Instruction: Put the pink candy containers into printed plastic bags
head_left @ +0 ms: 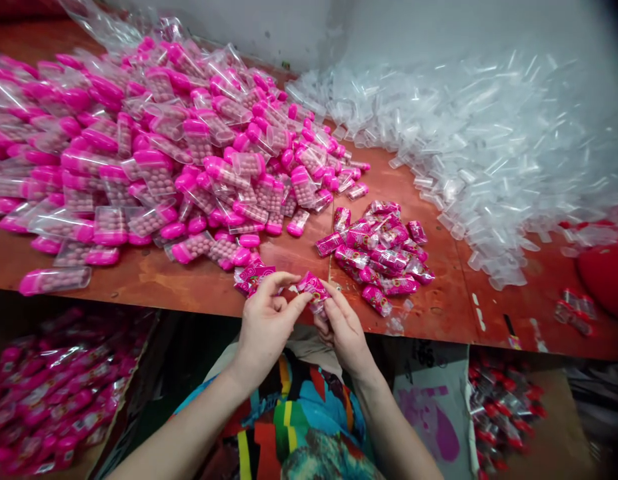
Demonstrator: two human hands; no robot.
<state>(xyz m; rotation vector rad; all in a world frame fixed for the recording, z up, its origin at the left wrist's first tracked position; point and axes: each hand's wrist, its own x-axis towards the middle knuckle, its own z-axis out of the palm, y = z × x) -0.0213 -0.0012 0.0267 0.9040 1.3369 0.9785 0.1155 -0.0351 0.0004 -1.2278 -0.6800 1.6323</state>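
My left hand (269, 317) and my right hand (345, 328) meet at the table's front edge, both closed on one small pink printed candy packet (313, 287). The left thumb presses on its face, while the right fingers grip its right side and lower end. Just left of it, partly behind my left hand, lie flat pink printed wrappers (252, 277). Beyond my right hand is a small heap of similar pink printed packets (383, 250). Clear tubes with pink caps and pink balls (153, 167) form a large pile at the left.
Empty clear plastic tubes (469, 140) spread along the wall at the right. The red-brown table (439, 313) has a red round object (606, 273) at its right end. Below stand a box of pink packets (53, 387) and a box of red-capped items (503, 407).
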